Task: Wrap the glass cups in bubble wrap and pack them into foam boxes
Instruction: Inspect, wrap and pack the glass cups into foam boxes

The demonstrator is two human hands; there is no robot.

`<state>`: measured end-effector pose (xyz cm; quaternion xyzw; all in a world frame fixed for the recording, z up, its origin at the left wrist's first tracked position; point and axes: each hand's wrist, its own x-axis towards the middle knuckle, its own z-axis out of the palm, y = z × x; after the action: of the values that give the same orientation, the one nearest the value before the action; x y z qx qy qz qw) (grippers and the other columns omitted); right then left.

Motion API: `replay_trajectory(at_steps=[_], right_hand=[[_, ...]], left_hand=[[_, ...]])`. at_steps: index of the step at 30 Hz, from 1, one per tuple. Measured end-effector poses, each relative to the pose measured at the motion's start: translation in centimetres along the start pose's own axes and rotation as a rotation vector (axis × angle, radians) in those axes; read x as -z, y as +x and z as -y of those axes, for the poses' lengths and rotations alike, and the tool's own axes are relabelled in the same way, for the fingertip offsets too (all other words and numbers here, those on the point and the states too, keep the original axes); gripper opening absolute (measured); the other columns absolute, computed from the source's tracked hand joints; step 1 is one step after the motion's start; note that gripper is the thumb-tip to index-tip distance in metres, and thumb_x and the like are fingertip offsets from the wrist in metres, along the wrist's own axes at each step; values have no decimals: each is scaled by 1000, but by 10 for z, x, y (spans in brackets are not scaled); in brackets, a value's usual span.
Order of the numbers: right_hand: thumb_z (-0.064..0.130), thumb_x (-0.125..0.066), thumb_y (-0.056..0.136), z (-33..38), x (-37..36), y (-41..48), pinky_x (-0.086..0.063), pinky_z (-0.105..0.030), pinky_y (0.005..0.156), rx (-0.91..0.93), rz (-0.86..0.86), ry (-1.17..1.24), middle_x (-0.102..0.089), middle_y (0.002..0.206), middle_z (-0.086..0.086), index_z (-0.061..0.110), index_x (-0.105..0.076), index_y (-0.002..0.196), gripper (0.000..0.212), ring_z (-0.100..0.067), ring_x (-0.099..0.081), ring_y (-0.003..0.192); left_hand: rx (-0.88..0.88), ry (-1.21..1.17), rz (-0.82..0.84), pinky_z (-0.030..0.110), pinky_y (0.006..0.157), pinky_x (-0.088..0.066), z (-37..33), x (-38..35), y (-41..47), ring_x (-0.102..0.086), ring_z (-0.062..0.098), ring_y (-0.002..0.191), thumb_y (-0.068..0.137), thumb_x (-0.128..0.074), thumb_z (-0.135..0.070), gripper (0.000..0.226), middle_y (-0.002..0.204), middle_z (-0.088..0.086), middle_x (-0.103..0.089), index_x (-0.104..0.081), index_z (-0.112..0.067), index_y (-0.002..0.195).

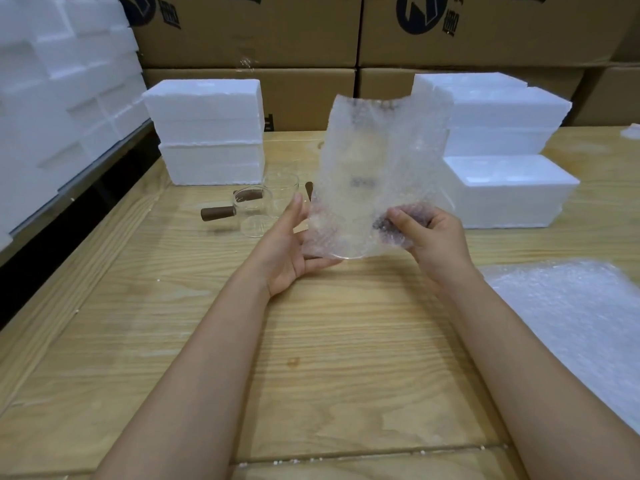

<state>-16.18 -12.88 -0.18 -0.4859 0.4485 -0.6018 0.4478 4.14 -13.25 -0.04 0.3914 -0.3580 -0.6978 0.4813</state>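
Observation:
A glass cup wrapped in a bubble wrap sheet (367,174) is held above the wooden table (311,341); its round base shows at the sheet's lower edge. My left hand (294,247) cradles the wrapped cup from the left, thumb under the base and fingers up its side. My right hand (426,233) grips the right side, fingers curled over the wrapped brown handle. Behind my left hand two bare glass cups (263,206) with brown handles stand on the table. Closed white foam boxes are stacked at the back left (207,133) and back right (502,161).
A pile of bubble wrap sheets (575,320) lies at the right of the table. More foam boxes (59,91) fill a shelf on the left. Cardboard cartons (311,36) form a wall behind the table.

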Motion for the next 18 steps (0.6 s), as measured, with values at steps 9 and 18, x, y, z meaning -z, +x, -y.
replay_trajectory(at_steps=[9, 18], right_hand=[[29, -72, 64, 8, -10, -9, -54, -35, 77, 1, 69, 39, -71, 69, -2, 8, -69, 77, 25, -19, -66, 72], [23, -71, 79, 12, -18, -13, -48, -15, 54, 32, 90, -46, -59, 52, 10, 7, -55, 61, 29, -2, -59, 51]], left_hand=[[13, 189, 74, 35, 66, -60, 0, -8, -7, -65, 29, 107, 80, -61, -38, 60, 129, 14, -61, -52, -10, 132], [-133, 427, -55, 30, 53, -55, 9, -20, 0, -69, 17, 72, 84, -56, 4, 32, 84, -1, -74, -67, -21, 102]])
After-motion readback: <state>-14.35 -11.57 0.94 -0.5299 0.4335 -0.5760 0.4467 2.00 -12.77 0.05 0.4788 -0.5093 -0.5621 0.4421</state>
